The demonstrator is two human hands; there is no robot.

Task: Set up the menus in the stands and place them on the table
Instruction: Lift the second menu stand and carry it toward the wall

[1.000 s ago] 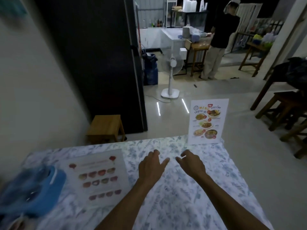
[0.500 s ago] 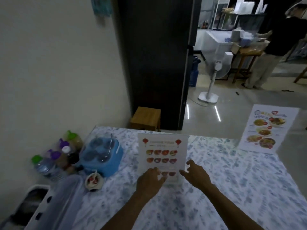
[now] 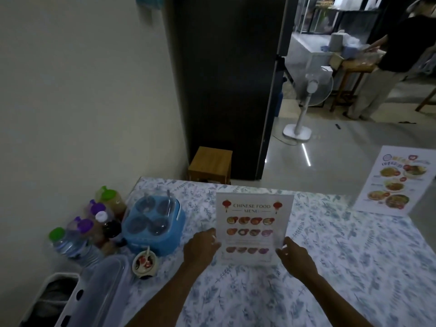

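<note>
The surface (image 3: 330, 267), under a blue leaf-print cloth, has bare open room across its right half and in front of the hands; its far edge drops to the floor, and its left side is crowded. Two menu stands are on it. The Chinese food menu stand (image 3: 253, 228) is upright near the middle, its long axis vertical, printed face toward the camera and leaning slightly back. The second menu stand (image 3: 396, 181) is at the far right corner, well apart, also upright and tilted back. The left hand (image 3: 200, 247) touches the near stand's left edge and the right hand (image 3: 296, 258) its lower right edge; the fingers are bent onto those edges, clamping it between both hands. One blue condiment caddy (image 3: 154, 224) sits just left, beside several capped bottles (image 3: 89, 230) and one small sauce bowl (image 3: 144, 264).
</note>
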